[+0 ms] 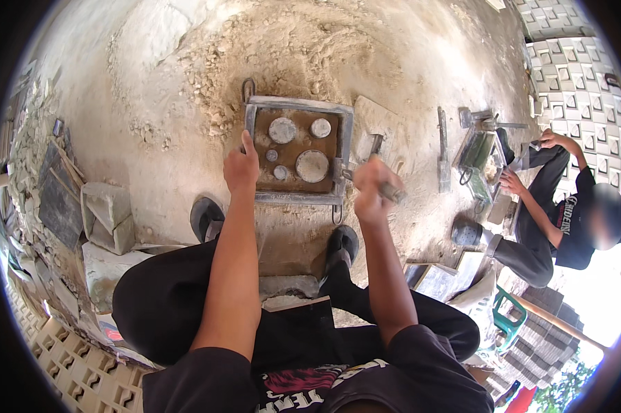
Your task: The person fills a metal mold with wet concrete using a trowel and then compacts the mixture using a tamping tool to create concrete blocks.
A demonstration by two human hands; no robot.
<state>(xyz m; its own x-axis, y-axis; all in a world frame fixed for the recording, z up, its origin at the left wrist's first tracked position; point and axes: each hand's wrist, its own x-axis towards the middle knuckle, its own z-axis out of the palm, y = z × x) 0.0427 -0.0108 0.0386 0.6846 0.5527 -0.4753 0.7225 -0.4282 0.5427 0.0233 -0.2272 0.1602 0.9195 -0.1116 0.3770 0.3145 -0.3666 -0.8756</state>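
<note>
A square grey metal frame [298, 199] lies on the ground between my feet, with a loop handle at two of its corners. Packed brown sand [293, 138] fills it, and several round grey discs [312, 166] of different sizes sit in the sand. My left hand [242, 165] grips the frame's left side, thumb pointing away from me. At the right side, my right hand [374, 187] is closed round the handle of a hammer [393, 193], partly smeared by motion. The hammer's head appears at the frame's right wall; whether it touches is unclear.
Right of the frame, a dark metal tool [377, 143] lies by a flat board [372, 113]. A long flat bar [443, 151] is farther right. Another person [551, 213] sits there with a second frame [481, 165]. Concrete blocks [107, 217] stand left; loose sand [207, 82] lies beyond.
</note>
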